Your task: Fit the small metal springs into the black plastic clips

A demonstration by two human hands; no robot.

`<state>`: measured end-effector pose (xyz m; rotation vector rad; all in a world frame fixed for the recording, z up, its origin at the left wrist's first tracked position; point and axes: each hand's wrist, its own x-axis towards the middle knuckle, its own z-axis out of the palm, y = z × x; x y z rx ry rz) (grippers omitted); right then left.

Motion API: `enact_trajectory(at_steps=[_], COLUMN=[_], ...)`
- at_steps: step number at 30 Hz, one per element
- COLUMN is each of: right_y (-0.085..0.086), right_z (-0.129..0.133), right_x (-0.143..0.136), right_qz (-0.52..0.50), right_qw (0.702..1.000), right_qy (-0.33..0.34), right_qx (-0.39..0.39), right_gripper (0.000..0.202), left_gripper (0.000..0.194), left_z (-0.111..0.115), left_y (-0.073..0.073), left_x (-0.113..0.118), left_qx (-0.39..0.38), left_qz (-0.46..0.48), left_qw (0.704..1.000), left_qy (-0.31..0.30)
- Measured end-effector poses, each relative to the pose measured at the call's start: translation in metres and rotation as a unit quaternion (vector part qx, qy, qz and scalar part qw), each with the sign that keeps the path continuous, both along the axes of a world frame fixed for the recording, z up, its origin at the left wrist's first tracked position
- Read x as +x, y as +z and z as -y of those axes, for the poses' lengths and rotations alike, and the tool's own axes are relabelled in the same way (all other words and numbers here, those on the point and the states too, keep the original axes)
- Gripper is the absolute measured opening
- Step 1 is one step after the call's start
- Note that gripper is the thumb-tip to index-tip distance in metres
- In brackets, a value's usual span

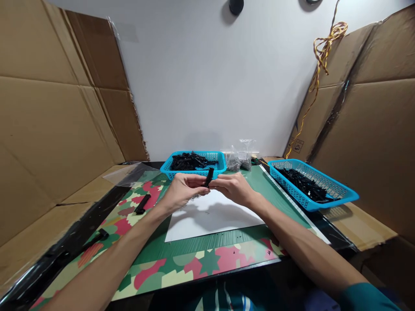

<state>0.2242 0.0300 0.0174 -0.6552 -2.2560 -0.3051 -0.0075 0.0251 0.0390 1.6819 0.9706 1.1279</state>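
A small black part (210, 176) stands upright between my two hands, above a white paper sheet (214, 218). My left hand (188, 188) pinches it from the left with thumb and fingers. From the right, the closed fingertips of my right hand (234, 188) meet its lower end; whether they hold something smaller as well is too small to tell. Some small shiny pieces lie on the paper behind my left hand, partly hidden. Tiny bits rest on the sheet below.
Blue baskets of black parts stand at the back (165, 169) and right (348, 197). Clear bags (245, 162) of small pieces sit between them. Black parts (142, 204) lie left on the patterned mat (207, 263). Cardboard walls (42, 129) flank the table; a yellow wire (319, 56) hangs right.
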Motion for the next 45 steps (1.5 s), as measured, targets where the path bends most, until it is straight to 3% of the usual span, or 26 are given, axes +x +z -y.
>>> enact_trajectory(at_steps=[8, 13, 17, 24, 32, 40, 45], right_y=[0.0, -0.002, 0.0, 0.001, 0.008, 0.02, 0.023], right_z=[0.002, 0.001, 0.003, 0.002, 0.002, 0.012, 0.014], right_x=[-0.004, -0.003, -0.003, -0.006, -0.007, -0.007, -0.009], right_qz=[0.0, 0.02, 0.038, -0.057, -0.198, -0.243, -0.259], right_qw=[1.0, 0.999, 0.998, 0.994, 0.948, 0.928, 0.915], right_qy=[-0.022, -0.038, -0.042, 0.027, 0.089, 0.099, 0.117], right_qx=[-0.006, 0.011, 0.009, -0.085, -0.233, -0.264, -0.287], right_gripper=[0.025, 0.027, 0.03, 0.019, 0.024, 0.043, 0.05], left_gripper=[0.047, 0.04, 0.035, 0.035, 0.051, 0.054, 0.054], left_z=[0.0, 0.005, 0.006, 0.006, 0.005, 0.011, 0.01], left_y=[0.001, 0.0, -0.003, -0.001, -0.001, 0.007, 0.004], left_x=[0.002, 0.003, 0.004, 0.006, 0.007, 0.012, 0.009], left_qx=[0.077, 0.158, 0.189, 0.16, 0.056, 0.026, 0.027], left_qz=[-0.005, -0.061, -0.096, -0.067, 0.015, 0.07, 0.082], left_qw=[0.997, 0.983, 0.975, 0.984, 0.998, 0.996, 0.996], left_qy=[0.017, 0.066, 0.068, 0.034, 0.021, 0.044, 0.035])
